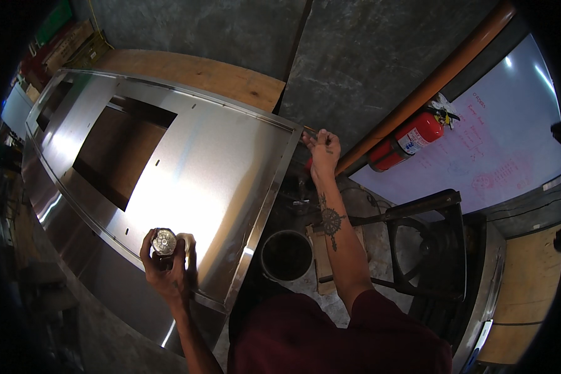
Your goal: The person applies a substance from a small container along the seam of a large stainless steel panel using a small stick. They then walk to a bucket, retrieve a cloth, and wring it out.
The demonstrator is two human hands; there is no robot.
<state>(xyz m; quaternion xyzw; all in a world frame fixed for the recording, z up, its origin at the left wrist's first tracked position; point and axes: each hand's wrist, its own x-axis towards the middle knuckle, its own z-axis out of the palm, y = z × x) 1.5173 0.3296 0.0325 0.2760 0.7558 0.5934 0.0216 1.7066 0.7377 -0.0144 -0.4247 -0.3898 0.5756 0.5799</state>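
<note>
A large stainless steel counter frame (212,162) with rectangular cut-outs fills the left and middle of the view. Over its near edge, my left hand (166,274) is closed around a chunky round silver object (164,242) with a patterned face; its kind is unclear. My right hand (323,151) reaches past the counter's far right corner, fingers pinched together. A thin orange-yellow thing (308,128) shows at those fingertips, too small to name.
A wooden board (199,78) lies behind the counter. Right of it are a dark bucket (287,255), a black metal frame (427,246), an orange pipe (430,78), a red fire extinguisher (417,134) and a whiteboard (511,118) with writing.
</note>
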